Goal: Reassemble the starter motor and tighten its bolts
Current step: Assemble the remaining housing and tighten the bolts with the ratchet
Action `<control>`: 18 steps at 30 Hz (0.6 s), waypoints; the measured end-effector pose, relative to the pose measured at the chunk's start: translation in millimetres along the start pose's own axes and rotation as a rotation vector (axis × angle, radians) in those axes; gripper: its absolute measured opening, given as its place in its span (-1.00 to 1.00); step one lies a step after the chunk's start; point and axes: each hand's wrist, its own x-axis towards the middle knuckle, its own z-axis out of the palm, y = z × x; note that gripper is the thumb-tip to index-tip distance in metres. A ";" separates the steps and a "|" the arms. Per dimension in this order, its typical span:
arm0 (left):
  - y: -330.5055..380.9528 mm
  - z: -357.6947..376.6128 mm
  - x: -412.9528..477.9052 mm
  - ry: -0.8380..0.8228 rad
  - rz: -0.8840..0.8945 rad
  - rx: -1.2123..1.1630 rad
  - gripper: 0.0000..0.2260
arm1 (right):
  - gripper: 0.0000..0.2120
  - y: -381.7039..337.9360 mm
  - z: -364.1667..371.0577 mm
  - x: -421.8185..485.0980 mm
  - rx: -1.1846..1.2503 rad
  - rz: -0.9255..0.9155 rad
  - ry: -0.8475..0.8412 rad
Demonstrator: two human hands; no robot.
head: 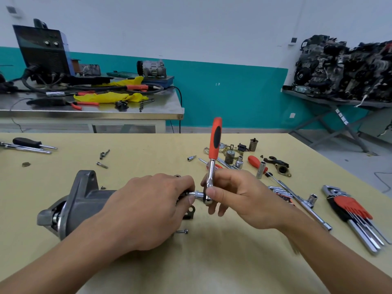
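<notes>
Two hands share this bolt: your left hand curls over the rear of the starter motor, which lies sideways on the table, fingertips at the socket. Your right hand pinches the ratchet at its head. Keep the socket square and fully seated. Counted: one ratchet, one loose bolt beside the motor.
</notes>
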 end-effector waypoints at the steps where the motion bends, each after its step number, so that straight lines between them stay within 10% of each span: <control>1: -0.6 -0.1 0.0 0.002 0.000 0.002 -0.81 | -0.93 0.6 0.3 -0.5 -0.018 -0.029 0.020; 18: -3.6 -3.0 -2.9 0.009 -0.015 -0.010 -0.78 | -0.75 2.2 15.4 4.4 0.326 0.128 0.064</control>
